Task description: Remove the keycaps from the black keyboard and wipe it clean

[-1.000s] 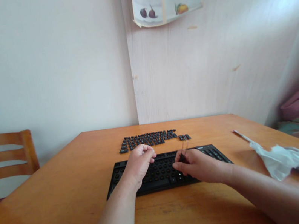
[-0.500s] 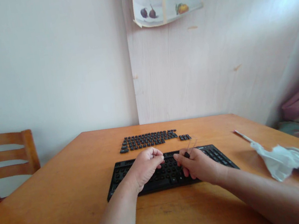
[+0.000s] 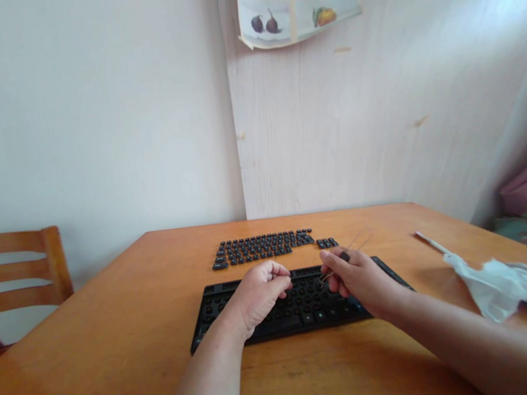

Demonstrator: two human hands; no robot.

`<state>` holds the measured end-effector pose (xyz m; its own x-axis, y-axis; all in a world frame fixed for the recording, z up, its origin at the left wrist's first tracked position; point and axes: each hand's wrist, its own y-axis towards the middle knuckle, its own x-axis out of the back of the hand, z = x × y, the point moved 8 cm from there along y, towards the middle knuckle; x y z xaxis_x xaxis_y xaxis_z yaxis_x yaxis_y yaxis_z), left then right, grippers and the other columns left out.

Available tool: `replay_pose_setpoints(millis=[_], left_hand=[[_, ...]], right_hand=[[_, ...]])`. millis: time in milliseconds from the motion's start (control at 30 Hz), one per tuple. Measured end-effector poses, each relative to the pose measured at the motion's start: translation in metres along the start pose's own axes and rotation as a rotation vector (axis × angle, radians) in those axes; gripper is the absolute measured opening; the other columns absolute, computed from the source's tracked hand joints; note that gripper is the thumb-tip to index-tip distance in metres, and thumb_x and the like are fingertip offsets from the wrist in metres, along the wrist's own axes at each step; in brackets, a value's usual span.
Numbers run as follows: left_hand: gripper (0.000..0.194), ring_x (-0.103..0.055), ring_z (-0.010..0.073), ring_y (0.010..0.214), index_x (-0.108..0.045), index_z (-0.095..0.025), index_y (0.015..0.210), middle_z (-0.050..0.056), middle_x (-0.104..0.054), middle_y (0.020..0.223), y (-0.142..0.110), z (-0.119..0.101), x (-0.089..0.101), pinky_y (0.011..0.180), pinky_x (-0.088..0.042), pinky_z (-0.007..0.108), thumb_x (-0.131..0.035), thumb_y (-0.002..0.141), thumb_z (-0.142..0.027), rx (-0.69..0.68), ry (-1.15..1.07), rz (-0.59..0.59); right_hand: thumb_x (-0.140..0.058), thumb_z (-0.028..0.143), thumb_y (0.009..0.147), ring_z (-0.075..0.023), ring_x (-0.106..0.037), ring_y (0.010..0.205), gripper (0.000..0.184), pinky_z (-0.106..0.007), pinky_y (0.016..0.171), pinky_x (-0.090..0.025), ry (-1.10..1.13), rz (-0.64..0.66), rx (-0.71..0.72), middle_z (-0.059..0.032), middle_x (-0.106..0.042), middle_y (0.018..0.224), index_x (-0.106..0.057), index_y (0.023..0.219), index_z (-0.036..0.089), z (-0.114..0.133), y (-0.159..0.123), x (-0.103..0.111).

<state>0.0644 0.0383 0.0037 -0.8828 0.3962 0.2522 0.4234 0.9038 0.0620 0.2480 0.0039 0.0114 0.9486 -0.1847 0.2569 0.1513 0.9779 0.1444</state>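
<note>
I've got the right hand point(image 3: 357, 276) clamped on the dark middle of a wire tool point(image 3: 344, 256), probably gripped there so both wire ends are free, its long axis slanting from near left over the keyboard point(image 3: 284, 323) to far right; the left hand point(image 3: 262, 292) has thumb and fingertips together, can't tell if anything's between them. Keyboard sits on the table point(image 3: 295, 387) under both hands, long axis left to right, long edge facing near, and the loose keycaps point(image 3: 256, 248) lie in rows on its far side, presumably to keep their order.
</note>
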Motion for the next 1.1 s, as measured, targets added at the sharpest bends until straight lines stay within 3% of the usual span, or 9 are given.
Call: replay_pose_setpoints(millis=[233, 533, 667, 800, 933, 1000, 1100], left_hand=[[0.020, -0.062, 0.0167, 0.079, -0.060, -0.018, 0.095, 0.005, -0.067, 0.089, -0.001, -0.006, -0.011, 0.076, -0.048, 0.032, -0.061, 0.081, -0.031, -0.038, -0.070, 0.040], [0.022, -0.058, 0.0148, 0.077, -0.059, -0.017, 0.096, 0.001, -0.062, 0.079, -0.001, -0.005, -0.016, 0.073, -0.044, 0.029, -0.067, 0.077, -0.026, -0.049, -0.114, 0.050], [0.021, -0.055, 0.0139, 0.075, -0.059, -0.017, 0.093, 0.000, -0.061, 0.077, 0.000, -0.004, -0.015, 0.071, -0.042, 0.028, -0.068, 0.076, -0.026, -0.062, -0.090, 0.041], [0.022, -0.056, 0.0141, 0.076, -0.059, -0.017, 0.093, 0.000, -0.061, 0.078, 0.001, -0.002, -0.010, 0.072, -0.042, 0.028, -0.068, 0.075, -0.025, -0.058, -0.099, 0.029], [0.024, -0.059, 0.0148, 0.079, -0.059, -0.018, 0.096, 0.001, -0.064, 0.083, 0.001, -0.002, -0.006, 0.075, -0.043, 0.028, -0.068, 0.074, -0.023, -0.039, -0.160, 0.023], [0.026, -0.060, 0.0148, 0.079, -0.059, -0.018, 0.096, 0.001, -0.065, 0.083, 0.001, -0.003, -0.006, 0.075, -0.043, 0.028, -0.069, 0.074, -0.024, -0.022, -0.183, 0.029], [0.028, -0.061, 0.0146, 0.079, -0.058, -0.018, 0.097, 0.002, -0.066, 0.085, 0.000, -0.003, -0.009, 0.074, -0.043, 0.027, -0.071, 0.073, -0.025, -0.010, -0.229, 0.056]], right_hand=[[-0.050, 0.059, 0.088, -0.0089, -0.049, 0.042, 0.042, -0.020, 0.040, -0.035, -0.016, 0.005, 0.139, 0.0018, -0.058, 0.055, -0.055, 0.081, 0.019, 0.015, -0.013, -0.015], [-0.048, 0.053, 0.093, -0.0103, -0.052, 0.052, 0.037, -0.022, 0.048, -0.039, -0.124, 0.100, 0.259, 0.0019, -0.056, 0.063, -0.056, 0.079, 0.019, 0.022, -0.024, -0.032], [-0.046, 0.046, 0.096, -0.0114, -0.053, 0.061, 0.033, -0.023, 0.057, -0.042, -0.218, 0.123, 0.384, 0.0010, -0.057, 0.069, -0.059, 0.083, 0.019, 0.027, -0.027, -0.037], [-0.042, 0.043, 0.098, -0.0137, -0.053, 0.066, 0.033, -0.026, 0.064, -0.044, -0.326, 0.035, 0.478, -0.0006, -0.057, 0.071, -0.059, 0.081, 0.020, 0.036, -0.026, -0.028], [-0.039, 0.038, 0.099, -0.0191, -0.057, 0.084, 0.032, -0.032, 0.079, -0.046, -0.418, -0.058, 0.582, -0.0071, -0.062, 0.087, -0.059, 0.081, 0.021, 0.052, -0.026, -0.015], [-0.036, 0.035, 0.100, -0.0201, -0.059, 0.086, 0.029, -0.033, 0.080, -0.045, -0.479, -0.028, 0.601, -0.0078, -0.065, 0.089, -0.060, 0.088, 0.021, 0.055, -0.025, -0.016], [-0.037, 0.029, 0.099, -0.0194, -0.062, 0.084, 0.025, -0.032, 0.080, -0.045, -0.572, 0.125, 0.612, -0.0061, -0.068, 0.090, -0.061, 0.097, 0.022, 0.050, -0.025, -0.027]])
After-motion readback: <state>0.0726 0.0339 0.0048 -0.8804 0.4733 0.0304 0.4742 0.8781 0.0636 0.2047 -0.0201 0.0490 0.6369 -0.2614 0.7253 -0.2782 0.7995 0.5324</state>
